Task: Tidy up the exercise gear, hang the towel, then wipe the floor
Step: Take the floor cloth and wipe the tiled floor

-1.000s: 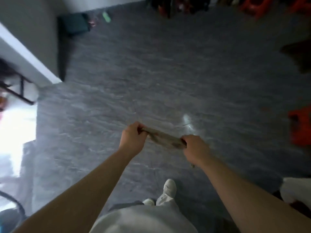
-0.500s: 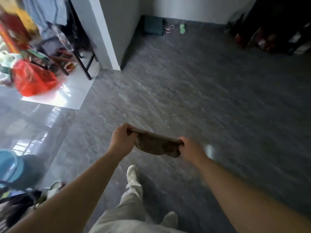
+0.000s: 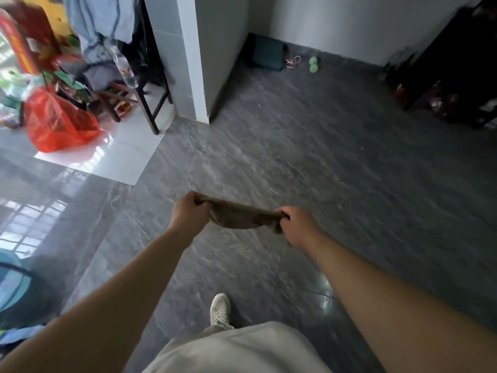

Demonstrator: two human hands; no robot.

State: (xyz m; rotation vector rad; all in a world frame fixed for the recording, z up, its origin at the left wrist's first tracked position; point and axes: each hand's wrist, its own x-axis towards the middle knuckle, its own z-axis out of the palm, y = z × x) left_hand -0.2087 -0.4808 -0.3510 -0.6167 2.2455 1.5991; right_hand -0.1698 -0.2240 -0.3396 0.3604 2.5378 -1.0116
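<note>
A brown towel [image 3: 240, 216] is stretched between my two hands above the dark grey floor [image 3: 336, 170]. My left hand [image 3: 189, 211] grips its left end and my right hand [image 3: 298, 224] grips its right end, both fists closed on the cloth. The towel sags a little in the middle. By the far wall lie a green dumbbell [image 3: 313, 64], a pink cord [image 3: 293, 61] and a dark teal mat or bag [image 3: 267, 56].
A white pillar [image 3: 197, 57] stands ahead to the left. Left of it are a stool, hanging clothes, a plastic bottle and a red plastic bag [image 3: 57, 125]. Dark furniture [image 3: 451, 76] fills the far right. A blue basin [image 3: 13, 286] sits at the lower left.
My view has swung left and I have stepped forward; the pillar and red bag have come into view and grown nearer. Both hands keep holding the towel stretched.
</note>
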